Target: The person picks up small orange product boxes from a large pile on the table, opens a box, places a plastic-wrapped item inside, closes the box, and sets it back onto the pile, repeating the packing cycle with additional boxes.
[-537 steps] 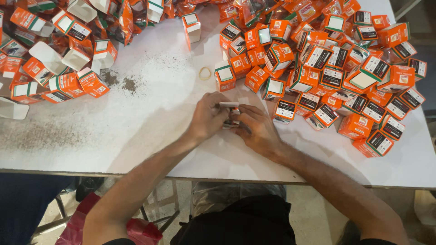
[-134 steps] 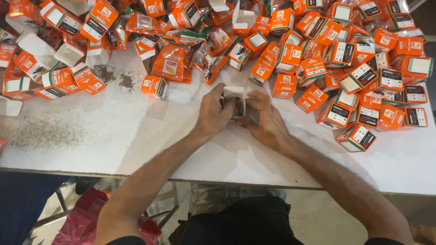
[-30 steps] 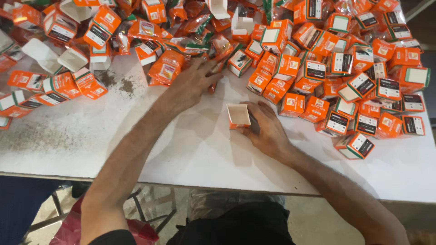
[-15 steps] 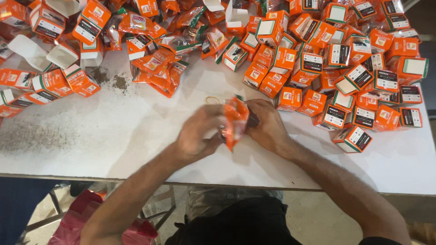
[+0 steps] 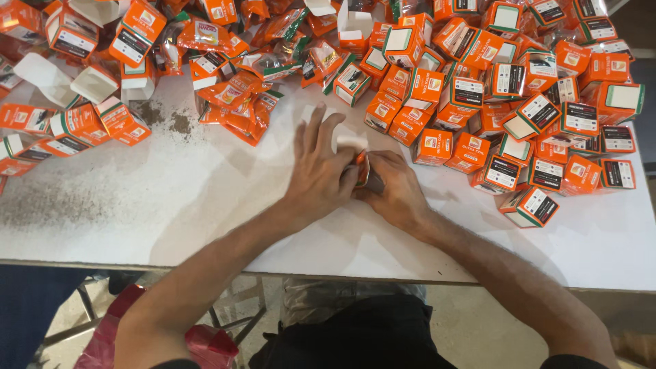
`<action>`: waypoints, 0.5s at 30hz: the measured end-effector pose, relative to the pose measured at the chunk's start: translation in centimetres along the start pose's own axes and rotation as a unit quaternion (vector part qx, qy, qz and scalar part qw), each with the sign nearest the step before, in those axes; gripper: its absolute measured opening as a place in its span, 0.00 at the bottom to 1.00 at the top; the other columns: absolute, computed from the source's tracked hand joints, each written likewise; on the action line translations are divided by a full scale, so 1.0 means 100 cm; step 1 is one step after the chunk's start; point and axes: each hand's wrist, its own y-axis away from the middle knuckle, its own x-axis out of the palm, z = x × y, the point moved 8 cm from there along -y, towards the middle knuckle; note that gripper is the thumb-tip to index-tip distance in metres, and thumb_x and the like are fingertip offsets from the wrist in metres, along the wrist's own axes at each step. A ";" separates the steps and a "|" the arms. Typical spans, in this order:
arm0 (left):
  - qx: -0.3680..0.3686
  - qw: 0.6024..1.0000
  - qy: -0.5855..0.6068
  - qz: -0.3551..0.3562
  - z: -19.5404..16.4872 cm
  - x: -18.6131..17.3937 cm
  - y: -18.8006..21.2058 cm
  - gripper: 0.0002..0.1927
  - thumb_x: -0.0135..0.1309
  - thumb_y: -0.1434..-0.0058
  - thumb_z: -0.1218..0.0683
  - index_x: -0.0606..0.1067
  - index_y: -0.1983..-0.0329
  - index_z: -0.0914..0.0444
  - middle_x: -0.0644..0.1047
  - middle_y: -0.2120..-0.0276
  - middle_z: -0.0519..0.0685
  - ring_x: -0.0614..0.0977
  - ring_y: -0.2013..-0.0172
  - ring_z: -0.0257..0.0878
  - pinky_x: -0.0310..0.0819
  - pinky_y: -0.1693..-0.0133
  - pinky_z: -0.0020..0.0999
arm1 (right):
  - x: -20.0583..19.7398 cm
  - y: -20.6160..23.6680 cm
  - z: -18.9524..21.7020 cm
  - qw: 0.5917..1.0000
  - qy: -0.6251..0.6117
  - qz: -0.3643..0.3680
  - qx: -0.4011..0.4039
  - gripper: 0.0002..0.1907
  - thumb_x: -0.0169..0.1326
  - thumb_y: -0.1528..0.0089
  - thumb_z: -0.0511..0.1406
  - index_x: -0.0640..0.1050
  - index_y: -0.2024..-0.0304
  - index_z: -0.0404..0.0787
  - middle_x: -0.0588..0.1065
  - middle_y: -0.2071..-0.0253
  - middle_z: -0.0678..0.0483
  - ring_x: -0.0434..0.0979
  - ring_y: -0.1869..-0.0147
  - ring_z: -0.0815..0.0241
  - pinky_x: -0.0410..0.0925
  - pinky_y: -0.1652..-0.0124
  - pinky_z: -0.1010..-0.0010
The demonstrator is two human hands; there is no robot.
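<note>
My left hand and my right hand meet at the middle of the white table. Between them is a small white carton with an orange plastic packet partly tucked into it. My left hand presses on the packet with its fingers spread over the carton. My right hand grips the carton from the right side. Most of the carton and packet is hidden by my fingers.
A big heap of closed orange and white cartons covers the right and far side. Loose orange packets lie at far centre. Open empty cartons sit far left. Dark crumbs spot the table.
My left hand reached out to the pile of packets, brought an orange packet back to the carton in my right hand, and is now pushing it inside.
</note>
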 end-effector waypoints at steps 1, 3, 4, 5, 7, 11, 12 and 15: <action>-0.014 1.000 0.009 -0.013 -0.001 0.002 -0.001 0.11 0.64 0.49 0.57 0.78 0.62 0.60 0.60 0.36 0.60 0.62 0.33 0.70 0.55 0.36 0.65 | -0.001 0.001 0.000 1.000 -0.004 0.004 0.004 0.27 0.71 0.52 0.34 0.78 0.51 0.36 0.78 0.49 0.45 0.75 0.42 0.42 0.69 0.45 0.55; -0.085 0.989 0.117 -0.044 0.009 0.006 -0.001 0.15 0.61 0.48 0.58 0.74 0.57 0.62 0.60 0.37 0.60 0.71 0.41 0.63 0.68 0.44 0.53 | -0.003 0.000 -0.004 1.000 -0.008 0.002 0.010 0.27 0.71 0.52 0.35 0.78 0.52 0.37 0.78 0.51 0.46 0.76 0.43 0.43 0.69 0.45 0.56; -0.147 0.964 0.218 -0.053 0.019 0.011 0.004 0.19 0.60 0.47 0.57 0.69 0.53 0.63 0.61 0.38 0.60 0.77 0.48 0.55 0.76 0.50 0.44 | -0.004 0.001 -0.005 1.000 -0.001 0.001 0.003 0.27 0.72 0.52 0.35 0.78 0.52 0.36 0.78 0.51 0.45 0.76 0.43 0.42 0.69 0.45 0.55; -0.209 0.924 0.315 -0.059 0.030 0.019 0.010 0.24 0.58 0.46 0.57 0.64 0.48 0.65 0.61 0.39 0.61 0.83 0.55 0.47 0.83 0.57 0.35 | -0.003 0.002 -0.006 1.000 0.005 0.004 -0.002 0.28 0.72 0.52 0.35 0.78 0.51 0.36 0.78 0.51 0.44 0.76 0.43 0.41 0.68 0.45 0.54; -0.231 0.914 0.334 0.012 0.038 0.038 0.013 0.26 0.57 0.45 0.61 0.66 0.42 0.68 0.75 0.53 0.57 0.83 0.63 0.41 0.79 0.64 0.30 | -0.001 0.003 -0.010 1.000 0.017 -0.006 -0.006 0.29 0.73 0.52 0.36 0.77 0.50 0.35 0.78 0.51 0.43 0.75 0.44 0.40 0.68 0.46 0.53; -0.292 0.820 0.489 0.048 0.054 0.072 0.018 0.08 0.50 0.42 0.67 0.75 0.61 0.68 0.80 0.70 0.49 0.82 0.69 0.33 0.80 0.68 0.28 | 0.003 0.011 -0.015 0.999 -0.012 -0.030 0.011 0.37 0.71 0.51 0.37 0.69 0.44 0.33 0.76 0.48 0.41 0.76 0.42 0.40 0.68 0.46 0.54; -0.296 0.823 0.483 0.040 0.056 0.076 0.017 0.07 0.51 0.42 0.67 0.75 0.61 0.69 0.80 0.71 0.49 0.82 0.70 0.33 0.79 0.70 0.28 | 0.002 0.011 -0.017 0.998 -0.035 -0.045 0.016 0.40 0.70 0.51 0.37 0.66 0.41 0.32 0.76 0.47 0.41 0.76 0.42 0.40 0.68 0.47 0.54; -0.305 0.816 0.489 0.035 0.055 0.082 0.019 0.04 0.52 0.40 0.67 0.74 0.62 0.70 0.80 0.73 0.50 0.81 0.73 0.32 0.77 0.72 0.29 | 0.001 0.015 -0.009 0.998 -0.027 -0.048 -0.020 0.37 0.69 0.44 0.38 0.61 0.41 0.34 0.78 0.47 0.44 0.77 0.42 0.40 0.68 0.46 0.54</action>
